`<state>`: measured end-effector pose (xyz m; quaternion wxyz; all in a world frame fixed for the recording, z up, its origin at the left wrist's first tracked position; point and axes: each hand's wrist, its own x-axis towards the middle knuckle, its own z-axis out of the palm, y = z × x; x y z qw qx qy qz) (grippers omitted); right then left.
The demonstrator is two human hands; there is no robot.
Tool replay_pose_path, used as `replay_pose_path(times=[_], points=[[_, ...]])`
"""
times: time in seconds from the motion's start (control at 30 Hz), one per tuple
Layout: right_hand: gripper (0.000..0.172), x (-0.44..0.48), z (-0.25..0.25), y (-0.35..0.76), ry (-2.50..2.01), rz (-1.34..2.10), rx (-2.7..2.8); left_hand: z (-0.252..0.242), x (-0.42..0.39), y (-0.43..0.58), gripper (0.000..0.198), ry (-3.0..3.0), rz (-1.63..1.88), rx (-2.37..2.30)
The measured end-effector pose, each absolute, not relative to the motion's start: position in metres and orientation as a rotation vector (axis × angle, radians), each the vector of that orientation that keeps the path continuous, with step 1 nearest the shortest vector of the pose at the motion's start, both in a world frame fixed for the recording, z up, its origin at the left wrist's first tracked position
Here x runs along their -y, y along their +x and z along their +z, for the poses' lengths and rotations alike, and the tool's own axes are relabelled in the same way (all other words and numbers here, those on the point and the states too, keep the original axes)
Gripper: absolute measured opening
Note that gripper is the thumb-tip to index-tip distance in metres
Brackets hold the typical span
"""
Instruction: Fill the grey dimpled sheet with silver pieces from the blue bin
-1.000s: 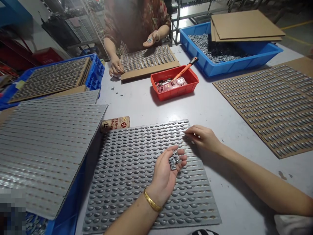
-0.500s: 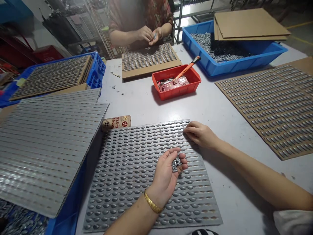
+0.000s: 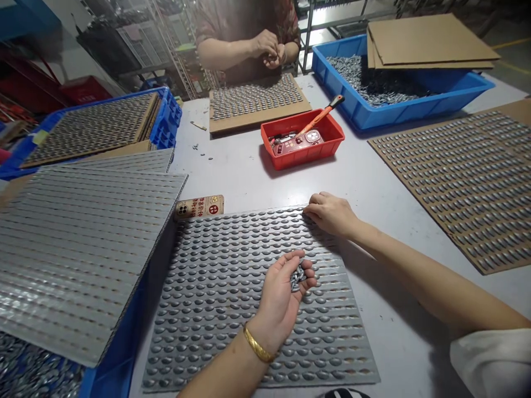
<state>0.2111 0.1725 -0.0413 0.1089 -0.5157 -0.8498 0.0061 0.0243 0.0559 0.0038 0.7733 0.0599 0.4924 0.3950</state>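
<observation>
Head view. A flat, rectangular grey board (image 3: 346, 309) lies on the smooth, pale table (image 3: 244, 185) beneath the person's two hands. Its surface carries close, parallel rows of glossy, pointed-oval grey pieces (image 3: 211, 311); along the right side, narrow slots with brownish marks show between raised bands. The left hand (image 3: 276, 293), palm upward, has its fingers curled into a loose cup around a small heap of shiny silver metal pieces (image 3: 297, 276). A patterned gold bangle (image 3: 258, 344) circles its wrist, and the forearm hides part of the board. The right hand (image 3: 332, 214) is at the board's far right corner, fingers bent and tips drawn together; whether they grip a piece cannot be told.

Surroundings: at left, glossy, slotted grey panels (image 3: 83, 237) overhang a blue plastic bin (image 3: 124, 342) of loose metal pieces, covering much of it. A beige card with red print (image 3: 203, 207) lies against the board's far edge. Beyond stands a red plastic tray (image 3: 309, 156) holding an orange-and-black-handled tool (image 3: 321, 117). Brown cardboard sheets (image 3: 431, 41) partly cover a blue plastic tub (image 3: 373, 116) of metal pieces; a brown cardboard panel with metallic rows (image 3: 518, 109) lies at right. Opposite, a co-worker's hands (image 3: 265, 43) meet above a similar panel (image 3: 265, 120).
</observation>
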Motion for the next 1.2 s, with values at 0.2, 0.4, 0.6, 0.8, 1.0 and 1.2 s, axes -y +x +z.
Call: replay_pose_path(times=[0.2, 0.4, 0.6, 0.8, 1.0, 1.2], points=[[0.022, -0.172, -0.044, 0.21, -1.514, -0.013, 2.507, 0.003, -0.056, 0.025, 0.017, 0.112, 0.848, -1.078], [0.023, -0.173, -0.045, 0.21, -1.504, -0.02, 2.512, 0.004, -0.055, 0.026, 0.016, 0.129, 0.849, -1.076], [0.021, -0.174, -0.047, 0.208, -1.509, 0.006, 2.505, 0.004, -0.055, 0.028, 0.016, 0.121, 0.852, -1.085], [0.021, -0.176, -0.039, 0.219, -1.48, 0.066, 2.458, 0.005, -0.055, 0.028, 0.017, 0.106, 0.86, -1.093], [0.017, -0.175, -0.038, 0.239, -1.54, 0.121, 2.358, 0.005, -0.055, 0.025, 0.017, 0.113, 0.87, -1.102], [0.017, -0.172, -0.047, 0.237, -1.529, 0.227, 2.371, 0.004, -0.054, 0.026, 0.017, 0.117, 0.865, -1.076]])
